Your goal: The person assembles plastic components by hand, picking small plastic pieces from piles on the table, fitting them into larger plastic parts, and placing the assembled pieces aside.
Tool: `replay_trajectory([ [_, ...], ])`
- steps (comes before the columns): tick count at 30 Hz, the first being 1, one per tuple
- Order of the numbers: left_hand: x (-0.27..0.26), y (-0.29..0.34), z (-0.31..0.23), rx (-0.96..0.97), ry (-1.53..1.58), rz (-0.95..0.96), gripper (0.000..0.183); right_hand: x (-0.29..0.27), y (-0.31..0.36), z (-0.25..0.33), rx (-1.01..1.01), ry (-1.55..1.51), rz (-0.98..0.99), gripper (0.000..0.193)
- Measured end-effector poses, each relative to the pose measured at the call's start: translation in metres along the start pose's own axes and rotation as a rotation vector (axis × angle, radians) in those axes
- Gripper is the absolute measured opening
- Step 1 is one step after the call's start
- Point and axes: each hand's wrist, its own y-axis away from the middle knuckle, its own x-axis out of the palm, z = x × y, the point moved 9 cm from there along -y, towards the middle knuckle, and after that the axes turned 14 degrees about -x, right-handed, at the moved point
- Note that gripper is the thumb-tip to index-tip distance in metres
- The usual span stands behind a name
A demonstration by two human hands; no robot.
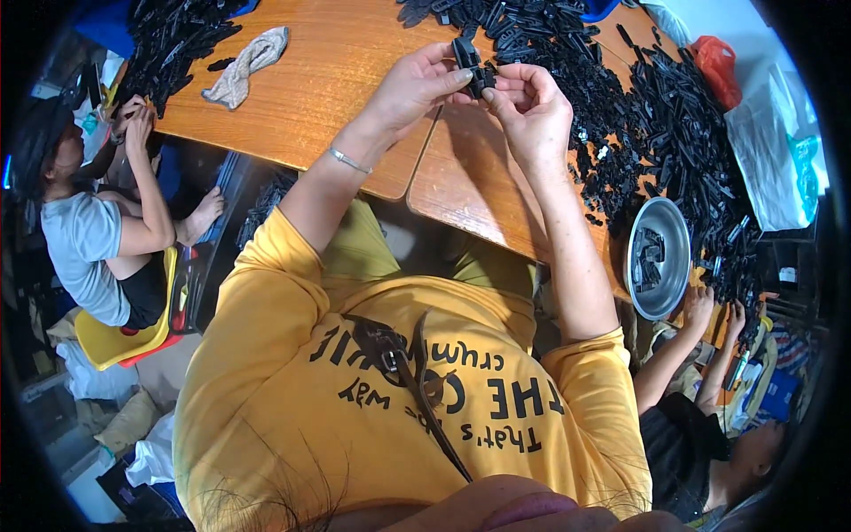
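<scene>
Over the wooden table, my left hand (414, 91) grips a black plastic part (465, 55) between thumb and fingers. The part has a rounded upper end that sticks up above my thumb. My right hand (537, 108) is closed at the part's lower end, its thumb and fingertips pinching there. Whether a separate small piece sits in that pinch, I cannot tell. Just beyond my hands lies a large heap of black plastic parts (532, 35), and smaller black pieces (607, 133) are spread to the right.
A metal bowl (682, 232) with black parts stands at the right edge. A crumpled cloth (248, 66) lies on the wooden table (310, 97), near another black heap (173, 49). Co-workers' hands (135, 120) work at left and right (698, 310). A red bag (714, 71) is at the far right.
</scene>
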Motion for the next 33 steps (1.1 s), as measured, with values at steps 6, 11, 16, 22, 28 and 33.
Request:
replay_trajectory([
  [6,0.001,0.006,-0.005,0.018,0.026,-0.008,0.042,0.001,0.002,0.01,-0.056,0.033,0.014,0.026],
  [11,0.002,0.011,-0.003,-0.028,-0.037,-0.035,0.034,-0.001,0.0,0.039,-0.167,0.075,-0.046,0.02],
  [16,0.006,0.015,-0.002,-0.027,-0.095,-0.055,0.028,0.008,0.002,0.041,-0.263,0.094,-0.03,0.019],
  [22,0.009,0.017,-0.006,0.055,-0.097,-0.06,0.039,0.01,0.005,0.028,-0.169,0.018,-0.03,0.018],
  [28,0.016,0.024,-0.004,0.045,-0.204,-0.099,0.04,0.016,0.019,-0.003,0.037,-0.064,-0.024,0.021],
  [33,0.02,0.029,-0.001,0.074,-0.203,-0.06,0.041,0.015,0.024,-0.003,0.002,-0.048,-0.04,0.023],
])
